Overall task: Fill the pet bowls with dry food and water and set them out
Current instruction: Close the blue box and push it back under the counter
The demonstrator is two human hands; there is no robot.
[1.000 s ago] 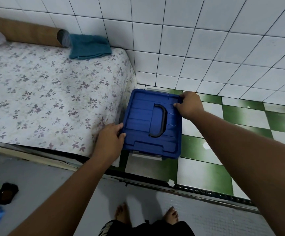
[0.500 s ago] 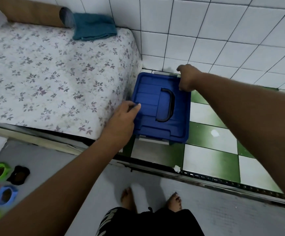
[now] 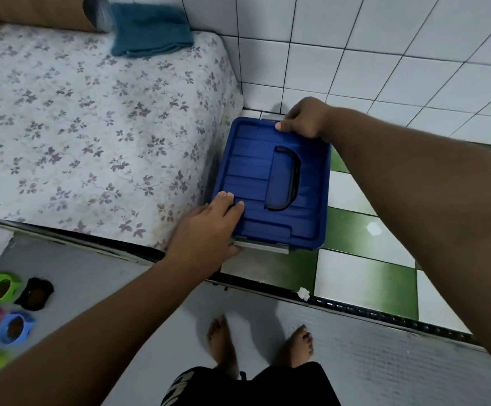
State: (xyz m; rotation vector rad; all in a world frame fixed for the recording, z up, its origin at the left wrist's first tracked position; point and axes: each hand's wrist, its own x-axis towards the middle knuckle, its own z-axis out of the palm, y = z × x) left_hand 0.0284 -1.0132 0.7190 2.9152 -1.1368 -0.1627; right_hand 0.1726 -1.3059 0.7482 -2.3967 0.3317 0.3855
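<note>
A: Looking at the blue lid (image 3: 270, 183), I see it sits on a box on the floor, at about 1 o'clock from the feet, just beside the bed (image 3: 92, 127). Where are the hands?

B: The left hand (image 3: 209, 227) is at the near-left corner of the lid, at 7 o'clock. Its fingers lie flat on top and the thumb is by the grey latch (image 3: 262, 247). The right hand (image 3: 306, 118) is at the far edge, at 12 o'clock, with the fingers curled over the rim. Both hands are holding the lid, I think to open it.

A: Which way does the lid lie?

B: Its long axis runs from near to far, so the two hands are at its short ends. The black handle (image 3: 289, 178) is between them, and the left hand is nearer to it.

A: And the bowls?

B: The small coloured pet bowls (image 3: 6, 309) stand on the grey mat at 9 o'clock, well apart from the box. They seem to have something dark inside.

A: Any writing?

B: None on the lid. The white letters on the shorts are too cut off to read.
</note>
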